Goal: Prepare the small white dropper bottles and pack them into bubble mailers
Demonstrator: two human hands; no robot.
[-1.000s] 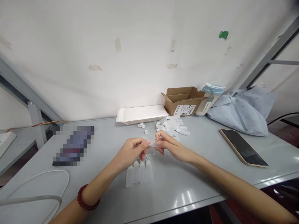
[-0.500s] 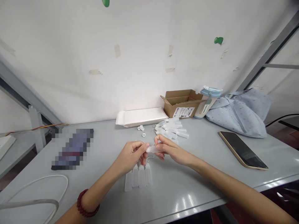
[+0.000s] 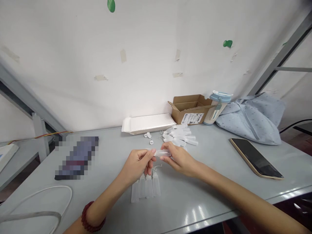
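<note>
Both hands meet over the middle of the grey table. My right hand is closed round a small translucent plastic bottle, held sideways. My left hand pinches the bottle's left end, at its cap. Below the hands lies a row of several capped bottles side by side. A loose pile of the same bottles lies just beyond my right hand, with a few small white caps to its left.
A white flat tray, an open cardboard box and a blue-lidded cup stand along the wall. A phone and a light blue bag lie right. A blurred dark object and a white cable lie left.
The hands stay together on the bottle; my right hand has turned it slightly and shifted its grip. The view has tilted a little.
</note>
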